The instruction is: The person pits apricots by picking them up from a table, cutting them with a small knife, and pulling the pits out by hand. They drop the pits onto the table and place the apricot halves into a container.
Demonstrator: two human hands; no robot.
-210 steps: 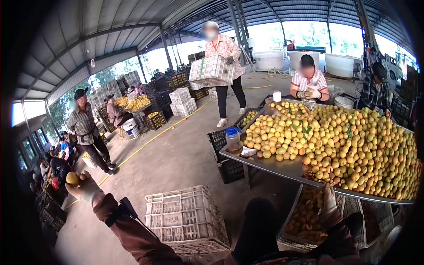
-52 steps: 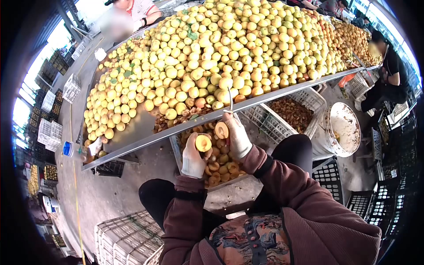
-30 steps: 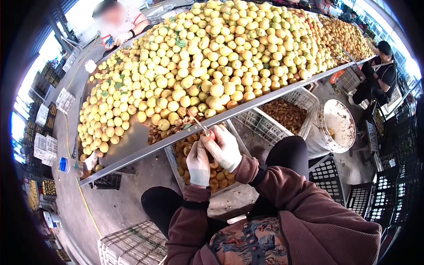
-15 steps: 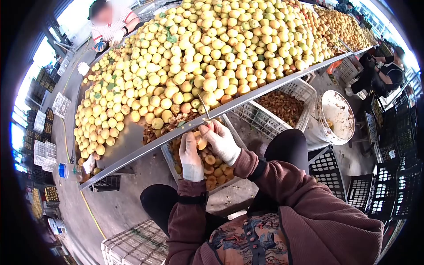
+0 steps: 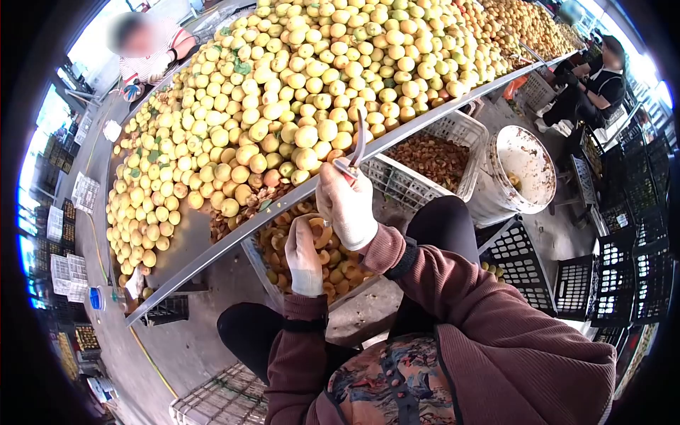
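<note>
My left hand (image 5: 303, 256), in a whitish glove, holds a cut apricot half (image 5: 320, 232) over a crate of fruit halves (image 5: 343, 273) below the table edge. Just above and to the right, my gloved right hand (image 5: 347, 202) grips a small curved knife (image 5: 361, 138), its blade pointing up past the metal rim (image 5: 241, 237). Beyond the rim lies a large heap of yellow apricots (image 5: 283, 92). Brown scraps (image 5: 237, 212) lie at the heap's near edge.
A white crate of brown pits (image 5: 432, 159) and a stained white bucket (image 5: 524, 170) stand to the right. Black crates (image 5: 520, 265) are beside my leg. One person (image 5: 145, 64) is at the far left, another (image 5: 595, 88) sits at the right. A crate (image 5: 219, 397) is at bottom left.
My right hand has risen with the knife, away from my left hand, and the blade now points more upright. The view has shifted slightly, so the surroundings appear further left.
</note>
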